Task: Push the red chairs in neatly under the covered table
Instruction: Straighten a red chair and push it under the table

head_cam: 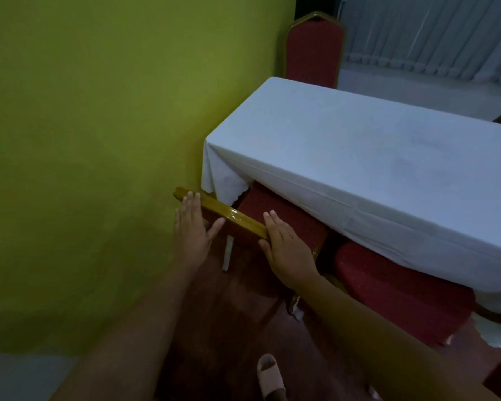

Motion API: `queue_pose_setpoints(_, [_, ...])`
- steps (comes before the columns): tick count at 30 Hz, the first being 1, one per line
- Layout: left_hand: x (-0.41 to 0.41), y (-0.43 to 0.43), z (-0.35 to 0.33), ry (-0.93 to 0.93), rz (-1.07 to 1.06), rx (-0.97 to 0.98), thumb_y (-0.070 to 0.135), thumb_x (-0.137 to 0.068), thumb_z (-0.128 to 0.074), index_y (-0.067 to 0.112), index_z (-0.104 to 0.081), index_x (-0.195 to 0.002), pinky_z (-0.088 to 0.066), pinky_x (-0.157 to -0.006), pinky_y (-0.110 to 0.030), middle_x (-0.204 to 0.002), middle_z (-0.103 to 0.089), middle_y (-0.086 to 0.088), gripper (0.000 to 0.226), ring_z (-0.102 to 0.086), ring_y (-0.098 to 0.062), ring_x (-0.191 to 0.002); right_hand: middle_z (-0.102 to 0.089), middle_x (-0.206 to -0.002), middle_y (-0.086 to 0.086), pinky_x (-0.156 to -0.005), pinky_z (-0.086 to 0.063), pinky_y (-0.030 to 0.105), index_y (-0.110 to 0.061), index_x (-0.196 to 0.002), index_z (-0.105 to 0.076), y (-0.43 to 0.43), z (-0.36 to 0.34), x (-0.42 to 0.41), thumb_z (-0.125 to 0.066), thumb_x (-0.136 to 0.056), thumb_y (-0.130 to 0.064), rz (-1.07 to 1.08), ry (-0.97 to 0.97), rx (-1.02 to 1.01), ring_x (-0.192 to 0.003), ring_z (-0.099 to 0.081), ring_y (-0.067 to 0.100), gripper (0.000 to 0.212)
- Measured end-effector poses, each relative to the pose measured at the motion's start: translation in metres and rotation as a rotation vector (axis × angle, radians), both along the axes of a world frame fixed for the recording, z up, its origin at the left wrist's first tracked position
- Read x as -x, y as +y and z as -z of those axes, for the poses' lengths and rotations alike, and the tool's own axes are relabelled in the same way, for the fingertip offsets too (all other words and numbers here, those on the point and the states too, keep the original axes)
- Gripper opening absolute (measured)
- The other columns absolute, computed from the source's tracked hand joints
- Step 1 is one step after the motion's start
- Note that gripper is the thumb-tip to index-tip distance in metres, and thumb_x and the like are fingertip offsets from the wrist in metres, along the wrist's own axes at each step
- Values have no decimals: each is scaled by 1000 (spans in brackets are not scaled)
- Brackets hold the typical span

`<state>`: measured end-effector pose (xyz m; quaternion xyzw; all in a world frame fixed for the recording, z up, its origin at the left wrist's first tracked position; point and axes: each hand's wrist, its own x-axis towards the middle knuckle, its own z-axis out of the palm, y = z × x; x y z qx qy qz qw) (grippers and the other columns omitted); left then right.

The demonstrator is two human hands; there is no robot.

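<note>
A red chair with a gold frame stands at the near left corner of the table, its seat [289,215] partly under the white tablecloth [359,157]. My left hand [193,230] lies flat against the gold top rail [237,219] of its backrest, fingers apart. My right hand [287,250] rests on the rail's right end, fingers extended over it. A second red chair [394,287] sits to the right, its seat half under the cloth. A third red chair [314,50] stands at the table's far side.
A green wall [99,140] runs close along the left of the chair and the table's end. My foot in a pale sandal [269,374] stands on the dark red floor. Pale curtains [431,33] hang at the back right.
</note>
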<state>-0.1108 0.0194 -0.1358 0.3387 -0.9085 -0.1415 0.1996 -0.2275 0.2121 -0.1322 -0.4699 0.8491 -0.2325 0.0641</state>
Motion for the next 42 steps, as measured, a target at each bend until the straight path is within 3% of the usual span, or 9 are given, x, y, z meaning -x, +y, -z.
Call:
queue_pose_setpoints(5, [0, 54, 8, -39, -82, 34, 24, -95, -49, -3, -12, -147, -12, -116, -47, -155, -16, -19, 69, -14, -29, -143, -14, -159, 2, -114, -27, 39, -21, -151, -6, 59, 15, 4, -33, -100, -39, -2, -85, -65, -144, -19, 18, 61])
queue_pose_setpoints(8, [5, 102, 18, -127, -11, 51, 15, -91, -53, -3, -16, -147, -14, -114, -48, -154, -20, -20, 68, -20, -30, -142, -7, -160, 3, -118, -16, 37, -17, -151, -6, 105, 23, 11, -21, -99, -43, -36, -59, -206, -145, -14, 22, 60])
queue_pose_setpoints(14, [33, 221, 34, -255, 37, -22, 24, -93, -49, -1, -9, -148, -14, -117, -46, -155, -14, -19, 73, -15, -30, -143, -4, -160, 6, -117, -8, 37, -15, -151, -8, 218, 18, 48, -24, -101, -39, 39, 40, -285, -146, -10, 23, 57])
queue_pose_setpoints(18, [59, 293, 30, -269, 83, -31, 29, -97, -43, 4, -4, -150, -2, -116, -41, -157, -5, -14, 71, -7, -25, -145, -12, -159, 8, -117, -7, 38, -14, -150, -16, 294, -4, 83, -27, -101, -38, 109, 92, -324, -145, -14, 24, 56])
queue_pose_setpoints(24, [107, 383, 16, -306, 249, -94, 34, -99, -35, 7, -1, -150, -6, -116, -42, -158, 0, -12, 67, -5, -23, -145, -10, -159, 9, -117, -5, 41, -15, -150, -18, 411, -37, 126, -26, -101, -37, 275, 158, -376, -144, -15, 24, 54])
queue_pose_setpoints(29, [148, 445, 11, -338, 404, -77, 37, -100, -33, 7, -1, -150, -4, -117, -42, -158, -1, -12, 67, -6, -22, -145, -14, -158, 10, -117, -14, 46, -13, -149, -21, 501, -62, 160, -29, -101, -33, 469, 226, -369, -144, -18, 28, 53])
queue_pose_setpoints(34, [180, 511, 9, -280, 542, -114, 41, -100, -27, 7, -6, -150, -3, -117, -39, -158, -4, -9, 63, -3, -18, -145, -25, -155, 12, -114, -19, 48, -14, -146, -30, 583, -75, 180, -18, -97, -39, 651, 243, -345, -140, -27, 30, 57])
queue_pose_setpoints(36, [188, 544, 3, -259, 609, -159, 41, -101, -27, 7, -7, -150, -2, -117, -36, -158, -4, -9, 63, -2, -17, -145, -25, -155, 12, -114, -19, 47, -14, -146, -32, 612, -78, 187, -24, -98, -36, 680, 212, -335, -141, -27, 30, 53])
queue_pose_setpoints(42, [202, 645, -19, -61, 716, -377, 44, -100, -25, 12, -10, -151, 2, -115, -27, -159, -6, -2, 62, 0, -8, -144, -20, -157, 3, -116, -11, 42, -23, -147, -30, 659, -68, 214, -26, -100, -41, 618, 54, -274, -145, -16, 22, 50])
